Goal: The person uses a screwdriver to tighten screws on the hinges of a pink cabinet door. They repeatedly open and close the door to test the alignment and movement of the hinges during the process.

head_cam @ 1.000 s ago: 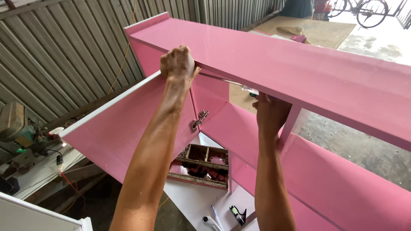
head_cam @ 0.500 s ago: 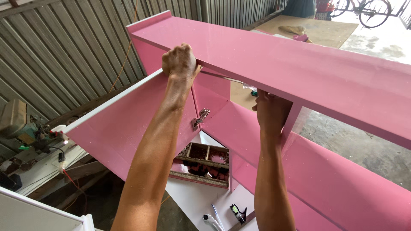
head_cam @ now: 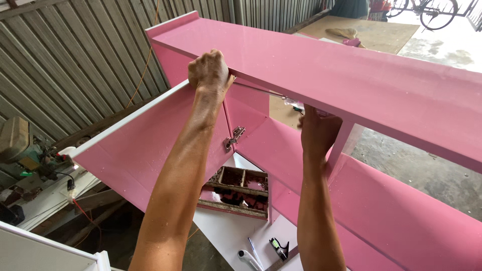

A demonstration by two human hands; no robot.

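Observation:
A large pink cabinet [head_cam: 351, 85] lies tilted in front of me, with its pink door [head_cam: 150, 145] swung open on a metal hinge [head_cam: 234, 138]. My left hand [head_cam: 210, 73] is closed as a fist on the front edge of the top panel, near the door's upper corner. My right hand [head_cam: 317, 131] reaches up under the same panel, fingers against its underside by a small metal fitting [head_cam: 293, 103]. Whether it holds anything is hidden.
A wooden compartment box [head_cam: 236, 193] with small parts sits on a white board [head_cam: 226, 236] below, beside a pen [head_cam: 252, 248] and small tools [head_cam: 278, 247]. Corrugated metal wall [head_cam: 65, 60] stands left, a machine [head_cam: 20, 150] sits at far left, and a bicycle [head_cam: 427, 10] is in the background.
Hands and cabinet hold almost the same pose; my view has shifted slightly, nothing taken or let go.

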